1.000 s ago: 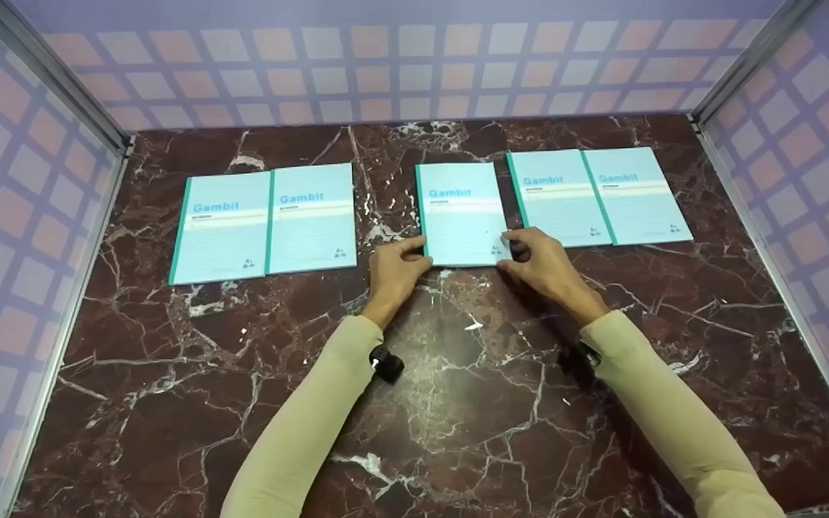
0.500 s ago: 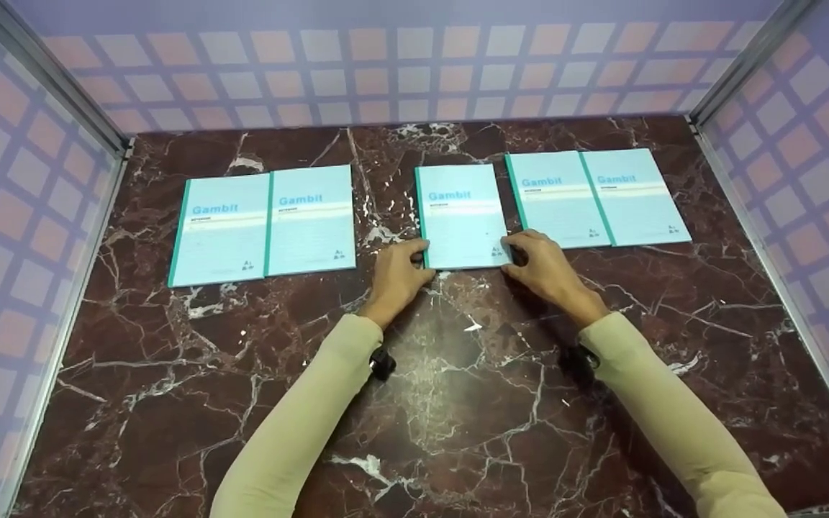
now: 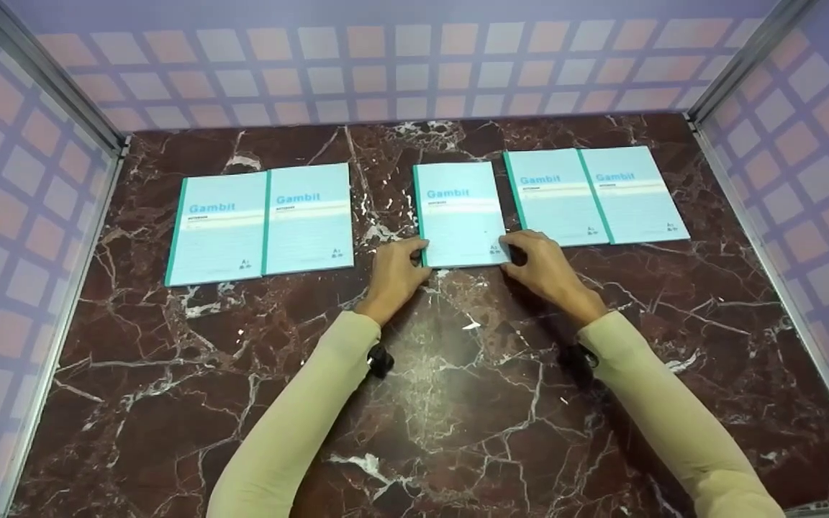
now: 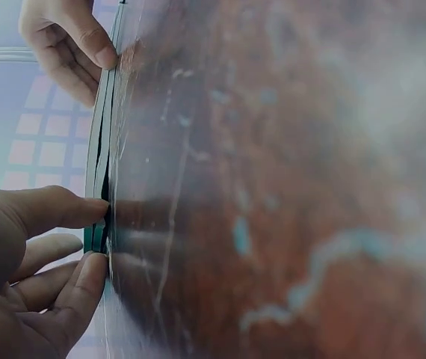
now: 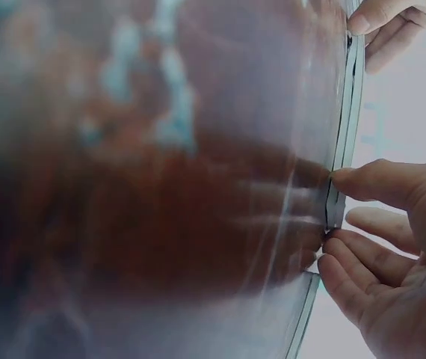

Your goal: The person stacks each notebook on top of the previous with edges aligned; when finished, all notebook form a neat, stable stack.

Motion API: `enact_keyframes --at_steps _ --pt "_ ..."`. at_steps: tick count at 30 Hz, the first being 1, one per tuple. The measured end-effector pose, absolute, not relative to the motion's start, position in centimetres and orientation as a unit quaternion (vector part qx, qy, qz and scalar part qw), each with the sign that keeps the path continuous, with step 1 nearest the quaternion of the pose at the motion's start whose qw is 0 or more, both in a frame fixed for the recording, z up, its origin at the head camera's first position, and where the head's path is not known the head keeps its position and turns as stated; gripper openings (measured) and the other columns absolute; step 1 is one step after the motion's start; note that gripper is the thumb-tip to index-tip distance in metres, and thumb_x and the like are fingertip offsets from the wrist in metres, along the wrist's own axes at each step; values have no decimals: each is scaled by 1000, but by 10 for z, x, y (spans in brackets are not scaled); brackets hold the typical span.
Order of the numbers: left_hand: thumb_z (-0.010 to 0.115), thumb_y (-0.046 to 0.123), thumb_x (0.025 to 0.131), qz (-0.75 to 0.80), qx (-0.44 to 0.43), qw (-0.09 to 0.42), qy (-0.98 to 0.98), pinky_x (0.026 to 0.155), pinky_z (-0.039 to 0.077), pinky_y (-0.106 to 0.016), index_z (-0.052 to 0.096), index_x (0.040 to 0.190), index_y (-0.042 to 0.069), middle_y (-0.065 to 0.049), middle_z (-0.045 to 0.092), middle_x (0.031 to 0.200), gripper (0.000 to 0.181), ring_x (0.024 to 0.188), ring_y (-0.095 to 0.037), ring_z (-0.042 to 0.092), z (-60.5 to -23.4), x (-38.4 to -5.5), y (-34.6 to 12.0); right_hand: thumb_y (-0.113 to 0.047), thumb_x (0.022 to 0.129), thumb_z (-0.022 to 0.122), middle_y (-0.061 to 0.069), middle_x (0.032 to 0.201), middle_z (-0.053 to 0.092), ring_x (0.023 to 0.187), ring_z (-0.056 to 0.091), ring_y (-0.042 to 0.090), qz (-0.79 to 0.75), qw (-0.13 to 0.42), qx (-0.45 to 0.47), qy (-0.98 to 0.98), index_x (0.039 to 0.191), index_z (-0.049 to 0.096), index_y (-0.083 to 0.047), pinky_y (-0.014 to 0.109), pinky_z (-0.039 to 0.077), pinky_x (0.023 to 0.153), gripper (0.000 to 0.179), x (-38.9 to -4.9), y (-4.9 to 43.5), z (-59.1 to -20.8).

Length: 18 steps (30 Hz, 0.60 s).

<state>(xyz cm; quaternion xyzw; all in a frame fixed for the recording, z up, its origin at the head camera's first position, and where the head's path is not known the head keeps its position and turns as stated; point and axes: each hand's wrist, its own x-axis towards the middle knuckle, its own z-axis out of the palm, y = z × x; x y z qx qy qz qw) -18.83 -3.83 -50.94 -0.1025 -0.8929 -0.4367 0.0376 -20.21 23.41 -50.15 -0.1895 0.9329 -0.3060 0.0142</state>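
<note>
A pale blue notebook with a green spine lies flat in the middle of the head view, its cover marked "Gambit". At its lower left corner my left hand holds on, thumb at the near edge and fingers against the spine side. The opposite near corner is held by my right hand, thumb and curved fingers around it. Seen edge-on in the left wrist view, the notebook shows more than one layer with a thin dark gap. The right wrist view also has layered edges, with the thumb touching them.
Two notebooks lie side by side on the left. Another pair lies to the right, close to the right hand. They all rest on a dark red marbled table, with checked panels around it.
Both hands stay at the middle notebook's near corners, and the notebooks lie nearly where they were. My left forearm has shifted slightly to the left.
</note>
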Motion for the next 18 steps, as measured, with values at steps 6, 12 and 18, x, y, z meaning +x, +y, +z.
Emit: enact_keyframes --at_steps 6,12,18 --pt "76 -14 82 -428 -105 38 -897 86 63 -39 76 123 -6 -22 72 125 41 99 -32 76 -510 -189 -42 3 89 81 29 136 65 129 59 49 -318 10 -193 928 133 67 11 55 45 114 47 -203 234 -504" --pt "77 -13 84 -424 -96 25 -900 87 63 -40 75 125 -5 -20 73 125 42 103 -32 76 -509 -187 -46 3 88 81 29 136 66 128 59 49 -328 12 -193 925 133 67 11 55 45 115 47 -203 233 -504" --pt "76 -12 84 -425 -91 13 -900 94 61 -40 75 126 -4 -19 70 132 42 113 -34 73 -508 -185 -55 2 87 82 28 136 66 128 60 47 -330 17 -203 922 133 68 9 54 44 115 48 -202 229 -503"
